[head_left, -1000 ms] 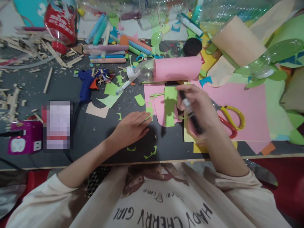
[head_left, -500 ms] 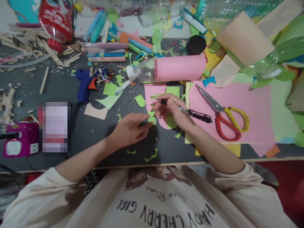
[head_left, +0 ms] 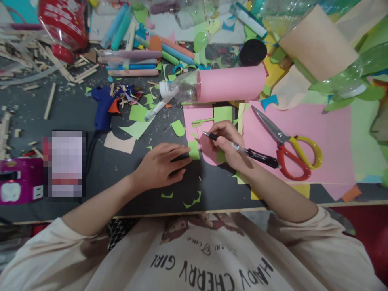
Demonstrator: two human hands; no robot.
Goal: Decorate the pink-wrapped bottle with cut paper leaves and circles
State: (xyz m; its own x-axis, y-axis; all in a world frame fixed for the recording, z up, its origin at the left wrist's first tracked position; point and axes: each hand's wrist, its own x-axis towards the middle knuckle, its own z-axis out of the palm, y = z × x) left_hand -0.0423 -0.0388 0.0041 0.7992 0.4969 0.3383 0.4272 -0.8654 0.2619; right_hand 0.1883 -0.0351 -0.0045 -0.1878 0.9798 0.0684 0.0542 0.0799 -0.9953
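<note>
My right hand (head_left: 228, 143) grips a black pen (head_left: 242, 150), its tip pointing left over a pink paper cut-out (head_left: 201, 127) with green pieces on it. My left hand (head_left: 162, 165) lies flat on the dark table, fingertips pressing a small green paper piece (head_left: 194, 149) at the pink cut-out's left edge. Both hands are close together near the table's front middle.
Red and yellow scissors (head_left: 287, 145) lie on a large pink sheet (head_left: 318, 133) to the right. A bottle wrapped in pink paper (head_left: 224, 83) lies behind. A blue glue gun (head_left: 101, 105), markers (head_left: 133, 64), wood sticks (head_left: 45, 60) and green scraps litter the back and left.
My right hand turned the pen from pointing toward me to lying level and brought its tip down to the pink cut-out. My left hand slid slightly onto the green piece.
</note>
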